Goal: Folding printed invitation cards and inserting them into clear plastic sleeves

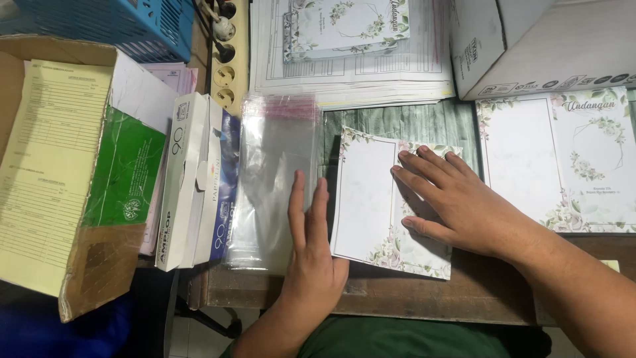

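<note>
Head view: floral card [363, 205] lies under right hand [457, 205] fingers [424, 169].

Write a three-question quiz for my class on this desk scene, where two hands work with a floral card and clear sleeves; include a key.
1. True or false: the right hand lies flat on the white folded card with the floral border.
2. What does the left hand rest on?
A. the blue plastic basket
B. the stack of clear plastic sleeves
C. the open brown cardboard box
3. Fill in: between the clear sleeves and the cardboard box stands a white ____ box.

Key
1. True; the fingers are spread on it, with no closed grip.
2. B; its fingers lie at the stack's right edge, beside the card.
3. Envelope.
</note>
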